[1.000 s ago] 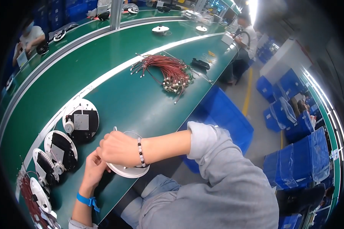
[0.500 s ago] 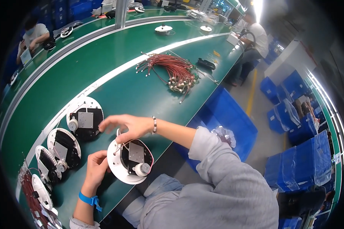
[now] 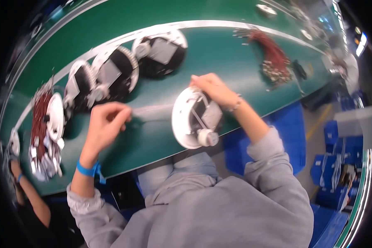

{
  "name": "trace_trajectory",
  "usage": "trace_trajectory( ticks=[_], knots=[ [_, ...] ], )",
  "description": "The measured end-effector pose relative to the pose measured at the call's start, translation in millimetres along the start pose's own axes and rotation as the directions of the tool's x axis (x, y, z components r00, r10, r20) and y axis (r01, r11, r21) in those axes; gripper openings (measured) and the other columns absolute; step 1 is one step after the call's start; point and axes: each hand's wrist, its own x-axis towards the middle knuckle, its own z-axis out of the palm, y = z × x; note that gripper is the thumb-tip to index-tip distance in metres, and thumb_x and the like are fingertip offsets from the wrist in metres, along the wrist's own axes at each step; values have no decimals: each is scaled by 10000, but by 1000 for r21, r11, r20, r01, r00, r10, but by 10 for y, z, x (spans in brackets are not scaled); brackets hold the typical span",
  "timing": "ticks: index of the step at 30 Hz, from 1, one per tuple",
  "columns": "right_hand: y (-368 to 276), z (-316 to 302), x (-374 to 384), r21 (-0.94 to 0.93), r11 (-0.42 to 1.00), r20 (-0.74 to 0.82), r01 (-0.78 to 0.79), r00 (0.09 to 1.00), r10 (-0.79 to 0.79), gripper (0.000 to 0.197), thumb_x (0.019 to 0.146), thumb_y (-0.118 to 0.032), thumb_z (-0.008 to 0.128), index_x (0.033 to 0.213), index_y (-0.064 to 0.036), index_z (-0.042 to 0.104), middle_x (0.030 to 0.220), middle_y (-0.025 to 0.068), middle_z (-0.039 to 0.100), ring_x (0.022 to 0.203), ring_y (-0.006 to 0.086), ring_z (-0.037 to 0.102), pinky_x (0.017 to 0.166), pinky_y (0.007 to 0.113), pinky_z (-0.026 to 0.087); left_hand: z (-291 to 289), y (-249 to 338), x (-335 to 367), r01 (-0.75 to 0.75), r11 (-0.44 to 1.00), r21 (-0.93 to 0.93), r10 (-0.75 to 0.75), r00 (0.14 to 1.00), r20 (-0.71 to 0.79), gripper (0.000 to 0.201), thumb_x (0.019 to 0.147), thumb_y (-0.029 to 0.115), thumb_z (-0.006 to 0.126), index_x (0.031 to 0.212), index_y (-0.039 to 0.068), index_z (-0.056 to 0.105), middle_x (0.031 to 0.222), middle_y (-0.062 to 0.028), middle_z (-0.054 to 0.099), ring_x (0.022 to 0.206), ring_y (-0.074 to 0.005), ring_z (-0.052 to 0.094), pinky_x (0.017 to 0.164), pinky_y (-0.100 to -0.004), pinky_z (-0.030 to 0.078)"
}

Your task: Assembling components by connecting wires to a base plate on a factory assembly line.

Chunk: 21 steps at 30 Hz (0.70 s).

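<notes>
My right hand (image 3: 217, 91) grips the upper edge of a round white disc assembly (image 3: 184, 120), which is tilted above the near edge of the bench. It carries a black housing, a grey metal plate (image 3: 212, 115) and a small white cylindrical motor (image 3: 208, 137). My left hand (image 3: 105, 126), with a blue wrist strap, is closed in a pinch left of the disc. A blurred pinkish wire (image 3: 155, 109) stretches between its fingertips and the disc. Similar disc assemblies (image 3: 163, 51) stand in a row at the far left.
Red wire bundles lie at the left end (image 3: 39, 120) and far right (image 3: 273, 58) of the green bench (image 3: 223, 53). A black part (image 3: 299, 69) is beside the right bundle. Below the bench edge sits a blue bin (image 3: 287, 140). Another person's arm (image 3: 31, 194) shows at lower left.
My view has turned left. My right hand has moved onto the disc's upper edge. The left hand has left the disc's rim and moved away leftward, with a wire drawn out between.
</notes>
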Motion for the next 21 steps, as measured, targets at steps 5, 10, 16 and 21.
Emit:
trace_trajectory(
  ticks=[5,10,16,21],
  knots=[
    [3,106,32,164,986,47,-24,999,16,272,836,-266,505,718,-31,573,658,-24,548,588,30,479,513,162,376,-286,-52,-18,-137,968,209,212,896,-391,142,791,106,544,789,-16,617,631,-31,578,495,-47,497,435,-172,378],
    [48,20,-33,116,990,44,-83,996,78,255,824,-276,516,727,-42,542,666,-24,535,596,35,475,526,177,385,18,113,-57,-425,849,313,484,863,-141,252,724,39,574,974,13,567,831,-92,598,499,-89,513,458,-192,410],
    [-104,145,-117,53,999,9,10,1000,-11,225,781,-235,582,737,-14,592,659,-5,544,607,47,461,508,201,381,724,62,301,-430,891,-147,454,843,289,442,741,71,557,1155,-8,423,1014,-156,551,694,-157,577,588,-238,460],
    [23,102,-112,-43,999,32,28,999,-27,313,647,-292,711,639,-24,549,608,9,527,575,64,478,492,217,384,613,70,394,-310,950,-37,306,900,311,122,733,33,572,828,-39,601,729,-75,598,638,-90,545,564,-212,443]
  ],
)
